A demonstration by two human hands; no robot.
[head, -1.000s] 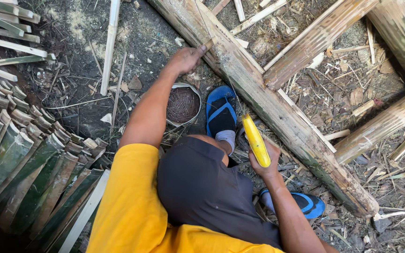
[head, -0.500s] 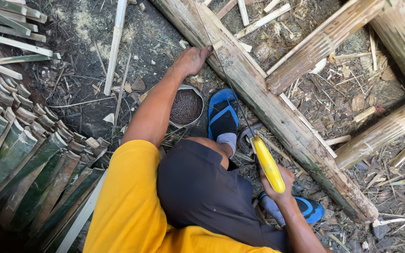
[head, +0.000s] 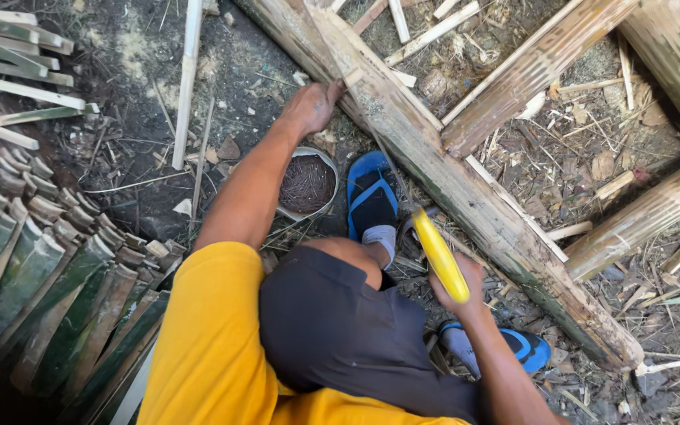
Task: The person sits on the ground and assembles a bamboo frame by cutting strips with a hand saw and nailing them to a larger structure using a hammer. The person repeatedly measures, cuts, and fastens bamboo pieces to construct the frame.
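Across the middle of the frame, from top centre down to the lower right, I see the biggest piece: a long pale bamboo pole [head: 466,189] lying diagonally on the dirt. More thick poles [head: 655,212] cross the upper right and right edge, over a litter of dry chips and leaves. Along the left side a fanned row of split green bamboo slats [head: 33,275] fills the lower left, with a looser bundle of thin strips [head: 9,86] in the upper left corner.

My yellow shirt [head: 214,354] and dark shorts [head: 340,330] take up the bottom centre. Two blue sandals show: one [head: 371,197] at the centre just beside the pole, the other [head: 525,346] toward the lower right, both worn over grey socks.

A small round metal bowl [head: 307,185] sits left of the centre sandal, filled with thin dark nails, partly behind my left forearm.

My left hand [head: 312,106] is stretched to the upper centre, palm down and fingers spread loosely, pressed against the near edge of the long pole. My right hand [head: 458,283], right of centre, is clamped around the yellow handle [head: 438,256] of a tool, held just above the pole; the handle slants up to the left and the tool's working end is mostly hidden. I see no packages, labels or signs anywhere in view.
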